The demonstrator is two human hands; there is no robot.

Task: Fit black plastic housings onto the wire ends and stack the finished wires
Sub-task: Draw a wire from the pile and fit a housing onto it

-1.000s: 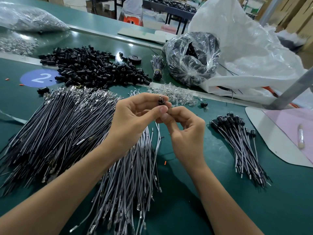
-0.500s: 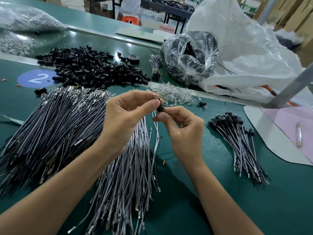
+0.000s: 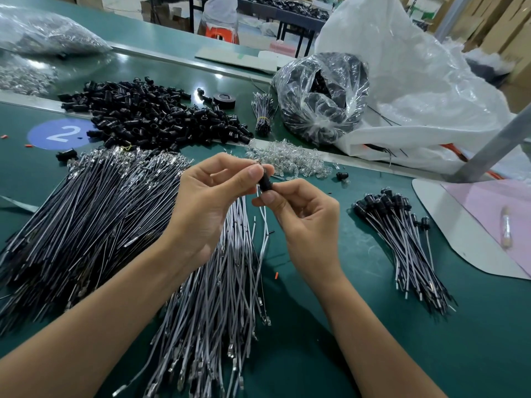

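The black housing (image 3: 265,182) sits above the middle of the green worktop (image 3: 373,354), held between both hands with a pale wire (image 3: 263,218) trailing down from it. The left hand (image 3: 207,202) pinches its upper end between thumb and forefinger, the other fingers loosely curled; the right hand (image 3: 304,219) pinches its lower end the same way, fingers folded in toward the palm. Straight under the housing lies a loose fan of grey wires (image 3: 218,282), and left of it a much larger dark heap of wires (image 3: 86,219). Right of the housing rests the stack of finished wires (image 3: 402,239), black caps at the far end. Just beyond the housing is a scatter of small clear bulbs (image 3: 287,162), with one stray black cap (image 3: 342,176) beside it. Farther beyond and left spreads the heap of black housings (image 3: 149,116), and left of that a blue round sticker (image 3: 61,134) reading "2", the only writing legible here. Beyond and right of the housing stands a clear bag (image 3: 321,96) of dark parts.
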